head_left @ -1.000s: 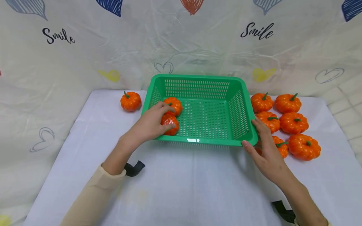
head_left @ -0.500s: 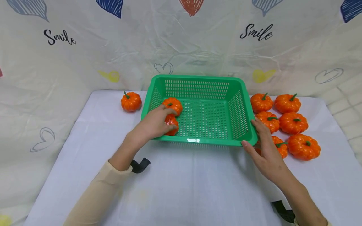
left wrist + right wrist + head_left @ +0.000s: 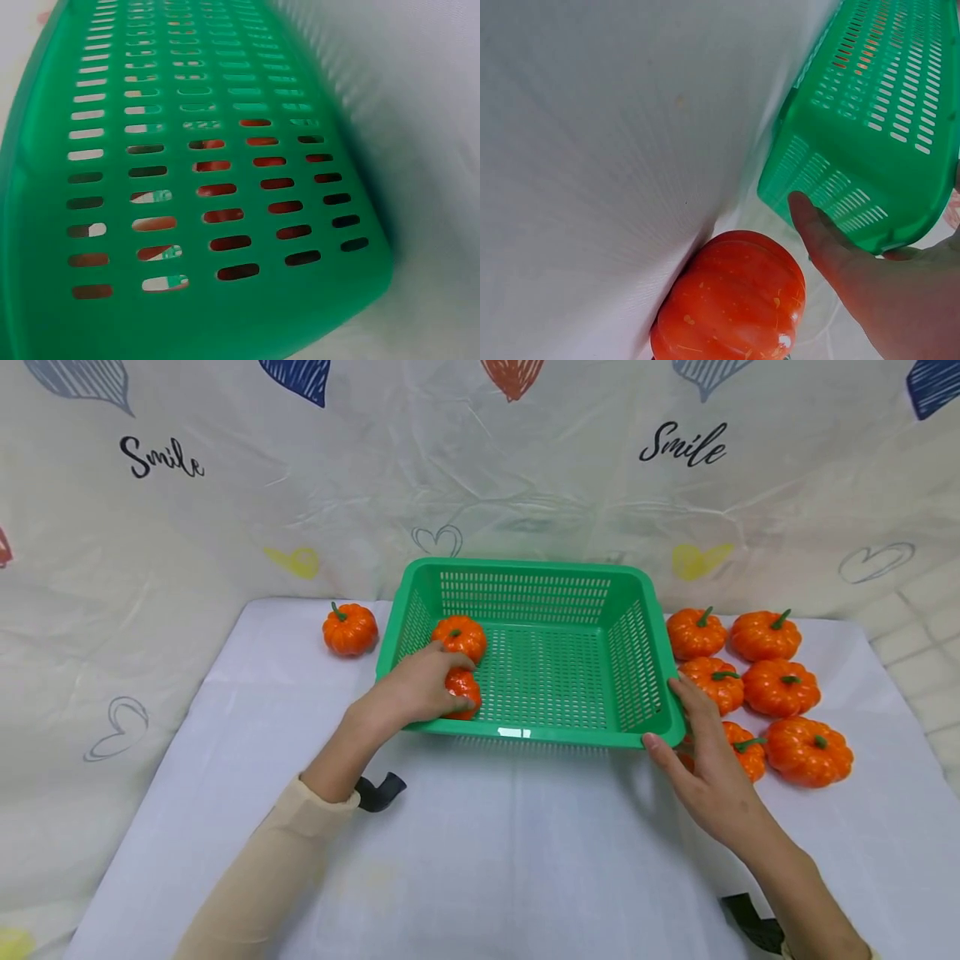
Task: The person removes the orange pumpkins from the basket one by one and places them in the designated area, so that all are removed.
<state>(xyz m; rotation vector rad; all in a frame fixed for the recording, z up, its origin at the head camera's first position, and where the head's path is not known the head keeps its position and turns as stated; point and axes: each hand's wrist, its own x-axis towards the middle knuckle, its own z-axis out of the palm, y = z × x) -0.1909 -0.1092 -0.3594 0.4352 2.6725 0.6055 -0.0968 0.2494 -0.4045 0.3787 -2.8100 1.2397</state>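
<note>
A green slotted plastic basket (image 3: 540, 737) stands in the middle of the table. Inside its left end, my left hand (image 3: 416, 687) grips a small orange pumpkin (image 3: 464, 692) near the front wall. Just behind it sits another small pumpkin (image 3: 459, 635) with a green stem. My right hand (image 3: 708, 777) holds the basket's front right corner, thumb at the front and fingers along the right side. The right wrist view shows the thumb (image 3: 814, 225) against the outer wall. In the left wrist view the basket wall (image 3: 187, 322) hides my left hand; orange shows through the slots.
One pumpkin (image 3: 350, 629) stands left of the basket. Several more, such as a large one (image 3: 810, 752), are grouped at the right, close to my right hand. A printed curtain (image 3: 525, 485) hangs behind the white-covered table (image 3: 510, 852).
My left hand has shifted slightly to the right inside the basket, and the front pumpkin has moved a little right with it. The right hand and basket stay in place.
</note>
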